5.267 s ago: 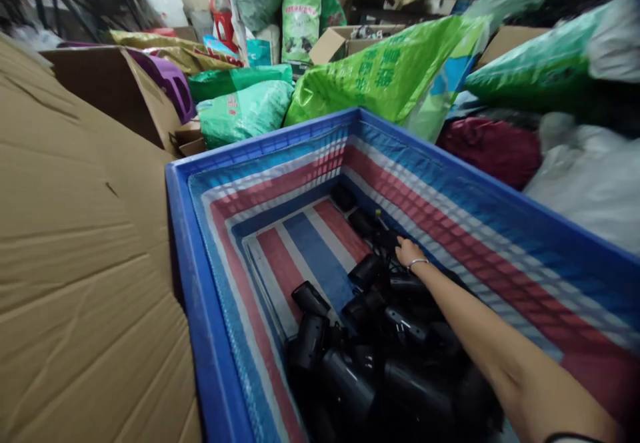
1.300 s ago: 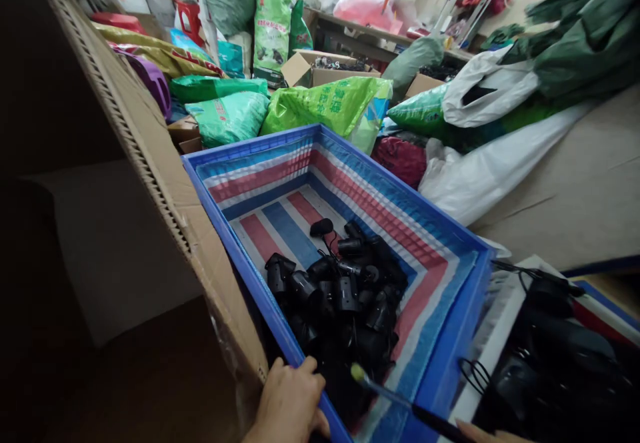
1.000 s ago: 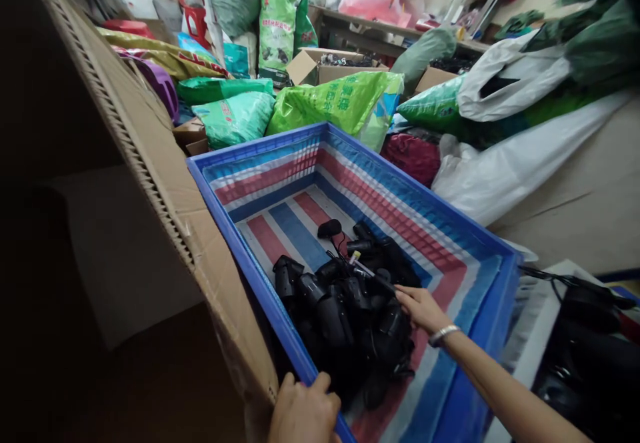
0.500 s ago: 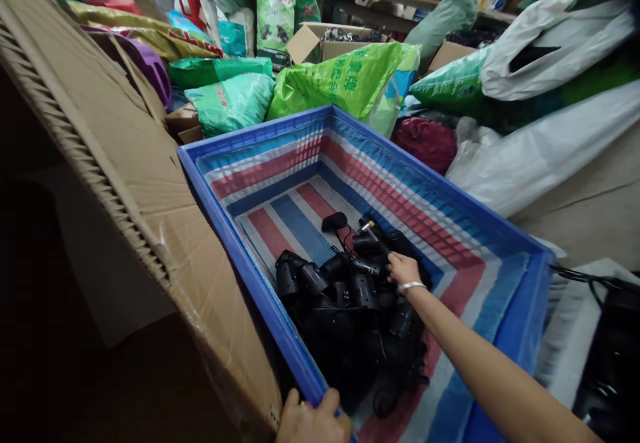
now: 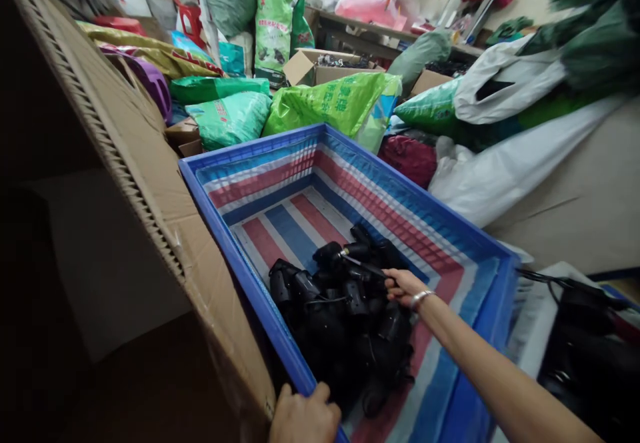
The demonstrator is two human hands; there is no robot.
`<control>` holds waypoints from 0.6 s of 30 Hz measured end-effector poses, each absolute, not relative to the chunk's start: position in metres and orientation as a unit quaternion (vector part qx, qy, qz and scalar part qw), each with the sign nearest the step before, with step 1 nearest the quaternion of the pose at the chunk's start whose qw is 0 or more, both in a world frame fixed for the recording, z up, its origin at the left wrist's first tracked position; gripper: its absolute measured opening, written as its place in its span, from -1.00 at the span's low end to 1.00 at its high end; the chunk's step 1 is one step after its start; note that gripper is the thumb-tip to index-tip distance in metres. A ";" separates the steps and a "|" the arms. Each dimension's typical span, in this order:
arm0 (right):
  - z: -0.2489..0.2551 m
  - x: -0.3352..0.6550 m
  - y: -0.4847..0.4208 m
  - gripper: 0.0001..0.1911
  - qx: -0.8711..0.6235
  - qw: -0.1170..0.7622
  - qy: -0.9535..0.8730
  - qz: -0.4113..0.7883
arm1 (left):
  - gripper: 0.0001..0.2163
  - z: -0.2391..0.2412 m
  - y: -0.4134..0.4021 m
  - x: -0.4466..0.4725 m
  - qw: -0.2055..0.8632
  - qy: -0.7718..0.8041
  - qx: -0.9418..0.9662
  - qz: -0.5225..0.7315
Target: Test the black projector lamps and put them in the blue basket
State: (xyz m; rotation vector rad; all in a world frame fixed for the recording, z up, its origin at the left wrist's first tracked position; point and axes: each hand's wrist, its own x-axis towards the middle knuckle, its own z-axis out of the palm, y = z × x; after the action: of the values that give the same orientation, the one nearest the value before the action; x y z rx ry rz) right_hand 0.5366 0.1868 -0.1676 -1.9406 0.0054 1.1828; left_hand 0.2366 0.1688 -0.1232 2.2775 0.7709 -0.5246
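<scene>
A blue plastic crate (image 5: 220, 226), lined with red, white and blue striped sheet, holds a heap of black plastic parts (image 5: 345, 316) with cords. My right hand (image 5: 403, 285) reaches into the crate and is closed on a thin dark stick (image 5: 363, 265) whose pale tip rests against a black part at the top of the heap. A bracelet circles that wrist. My left hand (image 5: 305, 416) grips the crate's near rim at the bottom of the view, fingers curled over the edge.
A big open cardboard box (image 5: 150, 183) stands against the crate's left side. Green and white sacks (image 5: 330, 103), a maroon bag (image 5: 410, 158) and cartons crowd behind. A second bin with black corded items (image 5: 585, 349) sits at the right.
My right hand has pulled back a little toward me with the stick, dragging a black part onto the heap. The left hand stays on the rim. The view has shifted slightly.
</scene>
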 end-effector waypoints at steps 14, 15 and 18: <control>-0.036 0.416 -0.088 -0.61 -0.794 0.161 -0.503 0.302 | -0.65 -0.096 0.144 0.214 0.212 0.313 0.921 -0.093; -0.045 0.408 -0.094 -0.60 -0.784 0.149 -0.544 0.261 | -0.62 -0.091 0.137 0.212 0.196 0.320 0.923 -0.082; -0.075 0.392 -0.115 -0.55 -0.785 0.159 -0.584 0.136 | -0.53 -0.074 0.110 0.201 0.167 0.317 0.933 -0.047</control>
State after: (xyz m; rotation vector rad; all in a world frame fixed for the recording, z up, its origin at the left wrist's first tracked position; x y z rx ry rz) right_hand 0.3922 -0.1149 -0.0746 -2.2420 -1.6676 0.3895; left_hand 0.2012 0.1105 -0.0740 2.6545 0.9020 -0.1332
